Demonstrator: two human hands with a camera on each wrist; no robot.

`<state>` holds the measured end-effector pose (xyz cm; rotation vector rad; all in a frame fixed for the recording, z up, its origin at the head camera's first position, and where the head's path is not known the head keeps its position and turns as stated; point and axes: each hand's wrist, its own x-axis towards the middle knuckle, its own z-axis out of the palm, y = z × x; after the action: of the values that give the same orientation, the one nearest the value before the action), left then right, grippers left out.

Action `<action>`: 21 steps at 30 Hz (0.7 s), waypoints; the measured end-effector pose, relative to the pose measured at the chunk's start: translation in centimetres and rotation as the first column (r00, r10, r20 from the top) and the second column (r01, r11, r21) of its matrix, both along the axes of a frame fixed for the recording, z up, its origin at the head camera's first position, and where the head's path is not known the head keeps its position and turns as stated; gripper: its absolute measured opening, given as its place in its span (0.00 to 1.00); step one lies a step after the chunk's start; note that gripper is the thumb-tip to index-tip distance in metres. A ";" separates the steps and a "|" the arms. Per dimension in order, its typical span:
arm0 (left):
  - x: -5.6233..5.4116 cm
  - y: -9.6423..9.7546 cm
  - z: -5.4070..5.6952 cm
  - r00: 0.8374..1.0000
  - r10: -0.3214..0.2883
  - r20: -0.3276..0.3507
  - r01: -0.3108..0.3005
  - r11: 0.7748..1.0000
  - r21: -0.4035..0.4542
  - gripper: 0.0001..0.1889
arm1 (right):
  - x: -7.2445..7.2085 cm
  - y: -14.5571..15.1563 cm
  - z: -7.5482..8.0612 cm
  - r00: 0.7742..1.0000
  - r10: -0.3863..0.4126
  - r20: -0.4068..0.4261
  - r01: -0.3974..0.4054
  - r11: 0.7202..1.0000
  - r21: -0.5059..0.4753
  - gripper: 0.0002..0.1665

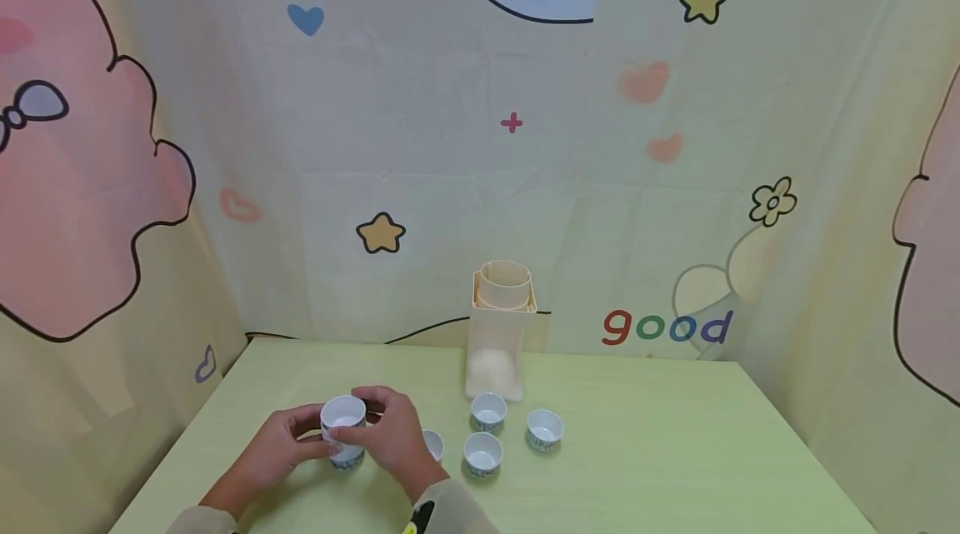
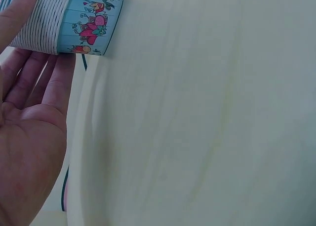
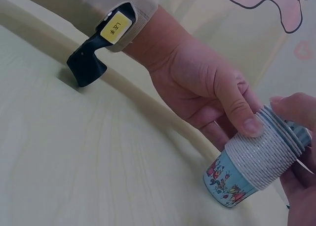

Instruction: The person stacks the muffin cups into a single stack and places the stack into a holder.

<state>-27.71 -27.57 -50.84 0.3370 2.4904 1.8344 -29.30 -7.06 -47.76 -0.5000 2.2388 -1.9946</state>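
Observation:
A stack of nested paper cups [image 1: 347, 459], light blue with printed fruit near the base, is held over the left part of the table. My left hand [image 1: 272, 452] grips the stack from its left side, thumb across the white rims and fingers behind, as the left wrist view shows of the cup stack [image 2: 91, 21]. From the right, my right hand [image 1: 399, 439] pinches the upper end, its thumb in front and fingers around the far side. The right wrist view has the cup stack [image 3: 232, 179] tilted, with the top rims slightly spread between the right thumb and fingers.
Three single paper cups [image 1: 483, 455] stand upright near the table's middle. Another cup [image 1: 432, 444] is partly hidden behind the right forearm. At the back stands a cream cup dispenser [image 1: 497, 351] with a round tube on top. A printed curtain [image 1: 450, 126] encloses the table.

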 end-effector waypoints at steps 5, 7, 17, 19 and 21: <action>0.0 0.0 0.0 1.000 -0.010 -0.007 0.010 1.000 0.004 0.36 | 0.1 0.1 -0.1 1.000 0.010 0.007 -0.010 1.000 0.006 0.29; 0.0 0.0 0.1 1.000 -0.007 -0.006 0.007 1.000 -0.001 0.36 | 0.1 0.1 -0.1 1.000 0.011 0.012 -0.011 1.000 0.009 0.29; 0.0 0.0 0.0 1.000 0.000 -0.004 0.000 1.000 -0.019 0.36 | 0.0 0.1 -0.3 1.000 0.017 0.023 -0.017 1.000 0.024 0.30; -0.1 0.0 0.0 1.000 0.005 -0.002 -0.005 1.000 -0.027 0.35 | -0.1 0.1 -0.4 1.000 0.021 0.018 -0.021 0.999 0.026 0.30; -0.1 0.0 0.0 1.000 0.016 0.012 -0.016 0.999 -0.030 0.36 | -0.1 0.1 -0.5 1.000 0.025 0.017 -0.026 0.999 0.026 0.30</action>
<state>-27.83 -27.58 -50.80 0.3049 2.5173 1.7966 -29.40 -6.99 -48.30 -0.5050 2.2341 -1.9477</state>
